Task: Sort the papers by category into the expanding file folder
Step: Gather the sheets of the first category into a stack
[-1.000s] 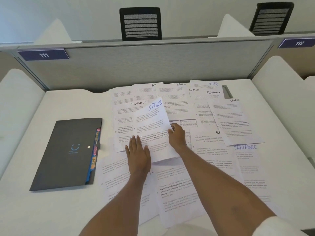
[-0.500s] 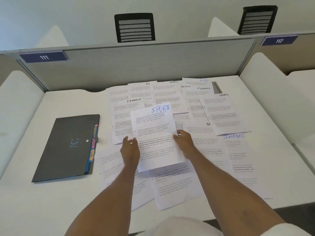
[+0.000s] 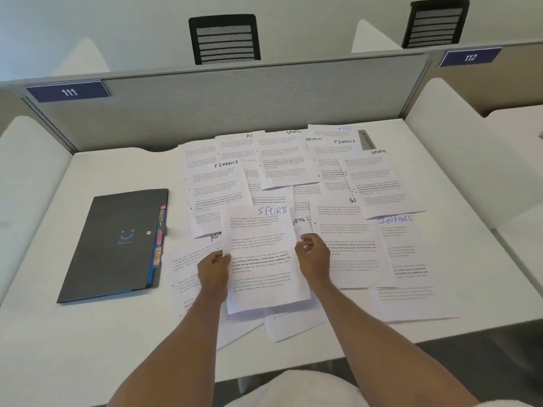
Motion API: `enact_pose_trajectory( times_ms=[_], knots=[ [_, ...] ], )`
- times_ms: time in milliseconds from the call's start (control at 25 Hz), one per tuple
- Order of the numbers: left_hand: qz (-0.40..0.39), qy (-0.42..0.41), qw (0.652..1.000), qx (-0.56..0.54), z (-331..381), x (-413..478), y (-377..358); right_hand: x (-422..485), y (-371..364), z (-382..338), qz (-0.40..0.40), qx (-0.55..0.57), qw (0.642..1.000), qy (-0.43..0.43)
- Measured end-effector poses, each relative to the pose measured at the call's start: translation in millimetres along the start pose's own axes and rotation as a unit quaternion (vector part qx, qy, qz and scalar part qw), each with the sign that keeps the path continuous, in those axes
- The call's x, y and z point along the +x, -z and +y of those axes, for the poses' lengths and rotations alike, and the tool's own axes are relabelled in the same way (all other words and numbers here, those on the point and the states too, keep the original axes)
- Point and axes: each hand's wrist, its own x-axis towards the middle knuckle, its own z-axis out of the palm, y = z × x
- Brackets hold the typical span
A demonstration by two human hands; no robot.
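A sheet headed SPORTS (image 3: 261,254) in blue ink is lifted above the other papers. My left hand (image 3: 213,270) grips its left edge, my right hand (image 3: 311,255) holds its right edge. Several printed papers (image 3: 293,168) headed FINANCE, SPORTS, ADMIN and HR lie spread and overlapping across the middle and right of the white desk (image 3: 88,333). The dark grey expanding file folder (image 3: 117,245) lies closed flat on the left, coloured tabs showing along its right side.
A grey partition (image 3: 235,98) with plates numbered 111 and 112 closes the back of the desk. White side dividers (image 3: 458,148) stand left and right. Two black chairs (image 3: 224,39) sit beyond the partition. The desk's front edge is near my body.
The SPORTS sheet has been lifted off the pile and drawn toward me. My left hand went from lying flat on it to gripping its left edge; my right hand stayed on the right edge.
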Motion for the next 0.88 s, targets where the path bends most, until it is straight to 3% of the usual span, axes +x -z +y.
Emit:
enact_pose_trajectory(
  times_ms=[120, 280, 400, 560, 760, 880],
  knots=[
    [0.005, 0.001, 1.000, 0.015, -7, -1, 6, -9, 10, 12, 0.095, -0.183, 0.978, 0.040],
    [-0.003, 0.021, 0.999, 0.030, -16, 2, 11, -21, 14, 23, 0.046, -0.332, 0.942, 0.021],
    [-0.009, 0.026, 0.999, 0.035, -18, 0, 12, -25, 10, 26, -0.005, -0.367, 0.930, 0.000],
    [-0.028, 0.025, 0.998, 0.045, -18, -1, 13, -22, 13, 21, -0.014, -0.409, 0.912, -0.001],
    [-0.025, 0.022, 0.999, 0.041, -20, 1, 11, -21, 11, 12, 0.020, -0.398, 0.917, 0.004],
    [-0.027, 0.029, 0.999, 0.038, -19, 1, 11, -13, 11, 6, 0.021, -0.346, 0.938, -0.013]
  ],
)
